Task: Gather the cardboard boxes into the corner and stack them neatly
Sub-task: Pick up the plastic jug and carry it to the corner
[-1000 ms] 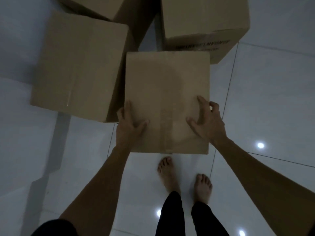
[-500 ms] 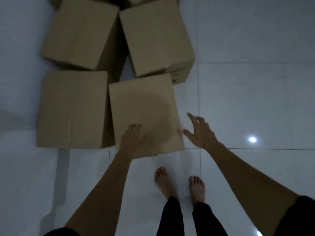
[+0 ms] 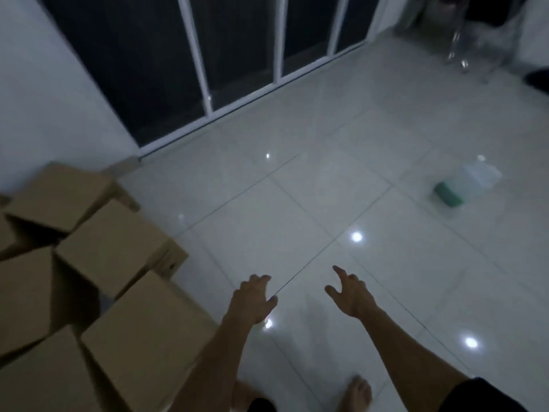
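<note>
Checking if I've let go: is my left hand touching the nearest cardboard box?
Apart. The head view shows the left hand over bare floor tile, right of the nearest cardboard box.

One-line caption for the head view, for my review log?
Both hands, left hand and right hand, hover empty over tiled floor beside clustered cardboard boxes.

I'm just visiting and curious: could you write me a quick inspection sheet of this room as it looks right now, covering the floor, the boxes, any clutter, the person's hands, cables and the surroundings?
Surface: glossy pale tiled floor with bright light reflections.
Job's things: cardboard boxes grouped at the left by the white wall, lying at uneven angles on the floor, not stacked neatly.
Clutter: a clear plastic container with a green part on the floor at the right.
Hands: left hand and right hand both empty, fingers spread, held over the floor.
Cables: nothing seen.
Surroundings: dark glass sliding doors with white frames; blurred furniture legs at the far right.
</note>
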